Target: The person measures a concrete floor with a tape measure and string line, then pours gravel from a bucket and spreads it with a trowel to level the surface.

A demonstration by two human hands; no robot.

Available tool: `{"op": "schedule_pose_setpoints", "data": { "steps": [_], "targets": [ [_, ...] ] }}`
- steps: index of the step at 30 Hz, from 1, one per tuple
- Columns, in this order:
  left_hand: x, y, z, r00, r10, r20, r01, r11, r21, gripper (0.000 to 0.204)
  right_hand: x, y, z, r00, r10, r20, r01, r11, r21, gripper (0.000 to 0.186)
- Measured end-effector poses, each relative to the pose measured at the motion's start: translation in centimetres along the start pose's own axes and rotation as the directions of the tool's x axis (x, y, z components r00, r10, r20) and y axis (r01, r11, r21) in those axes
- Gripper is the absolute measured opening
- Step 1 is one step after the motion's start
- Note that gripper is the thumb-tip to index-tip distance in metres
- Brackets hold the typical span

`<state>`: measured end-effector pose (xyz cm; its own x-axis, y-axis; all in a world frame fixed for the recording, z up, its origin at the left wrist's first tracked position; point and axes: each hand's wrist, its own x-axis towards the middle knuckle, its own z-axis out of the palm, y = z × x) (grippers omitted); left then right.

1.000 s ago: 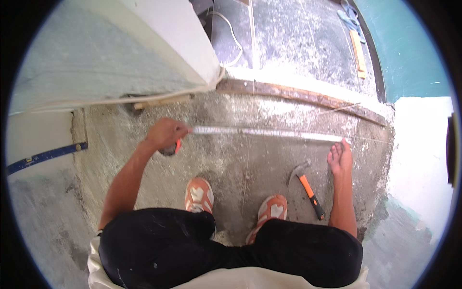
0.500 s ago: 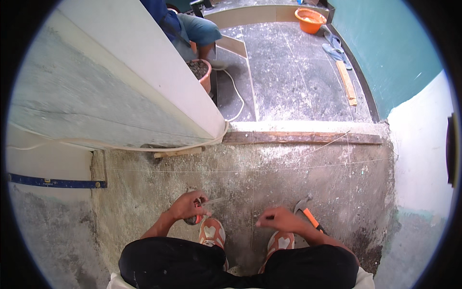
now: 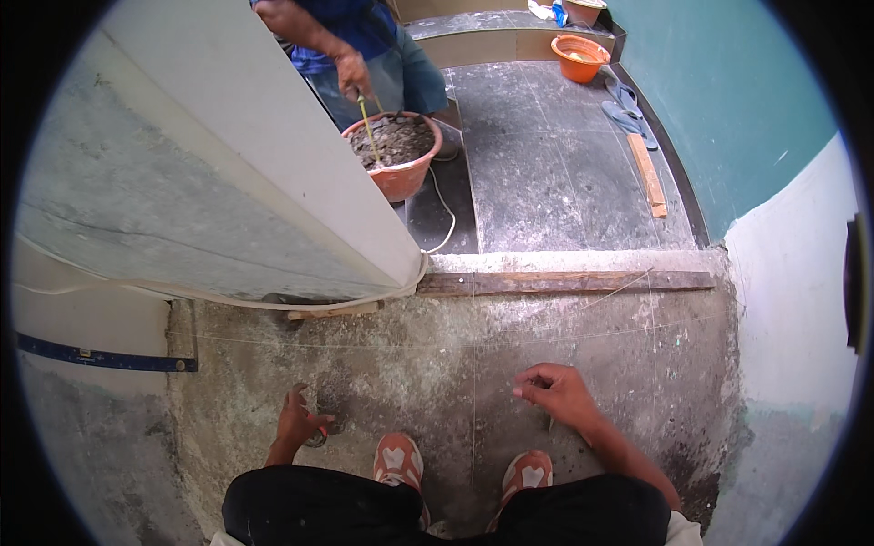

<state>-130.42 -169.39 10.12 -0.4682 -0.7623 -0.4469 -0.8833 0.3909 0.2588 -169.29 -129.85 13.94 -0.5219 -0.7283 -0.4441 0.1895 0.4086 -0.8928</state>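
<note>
My left hand (image 3: 300,420) is low over the concrete floor at lower left, thumb and fingers apart, just beside the tape measure (image 3: 316,439), which is mostly hidden by it. My right hand (image 3: 555,393) is raised right of centre, its fingers curled toward the thumb; I cannot make out anything between them. The hammer seen earlier is hidden behind it. Thin strings (image 3: 473,400) cross the floor in front of me, between and beyond my hands. My shoes (image 3: 398,455) show below.
Ahead lie a wooden board (image 3: 564,282), a white column (image 3: 228,155) and a raised tiled floor (image 3: 537,164). A co-worker (image 3: 350,64) grips the handle of a rubble-filled bucket (image 3: 401,182). An orange basin (image 3: 580,64), sandals (image 3: 626,118), wood (image 3: 648,177) and a blue level (image 3: 109,358) sit around.
The outstretched tape was retracted and is no longer between my hands. My left hand has dropped lower; my right has curled and moved inward. The co-worker and bucket have come into fuller view.
</note>
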Motion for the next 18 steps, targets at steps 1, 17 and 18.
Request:
{"op": "schedule_pose_setpoints", "data": {
  "steps": [1, 17, 18],
  "targets": [
    [0.0, -0.1, -0.1, 0.999, 0.021, -0.026, -0.021, 1.0, -0.002, 0.109, 0.0, -0.1, 0.1, 1.0, 0.005, 0.001, -0.005, 1.0, 0.017, 0.024],
    [-10.5, 10.9, -5.8, 0.937, -0.204, 0.282, 0.348, 0.56, -0.752, 0.048, -6.6, -3.3, -0.2, 0.952, 0.207, -0.226, -0.142, 0.951, 0.274, 0.009],
    [-13.2, 12.7, -8.1, 0.917, -0.186, 0.352, 0.389, 0.609, -0.692, 0.045, -7.3, -3.7, 0.0, 0.933, 0.262, -0.247, -0.164, 0.92, 0.357, 0.008]
  ]
}}
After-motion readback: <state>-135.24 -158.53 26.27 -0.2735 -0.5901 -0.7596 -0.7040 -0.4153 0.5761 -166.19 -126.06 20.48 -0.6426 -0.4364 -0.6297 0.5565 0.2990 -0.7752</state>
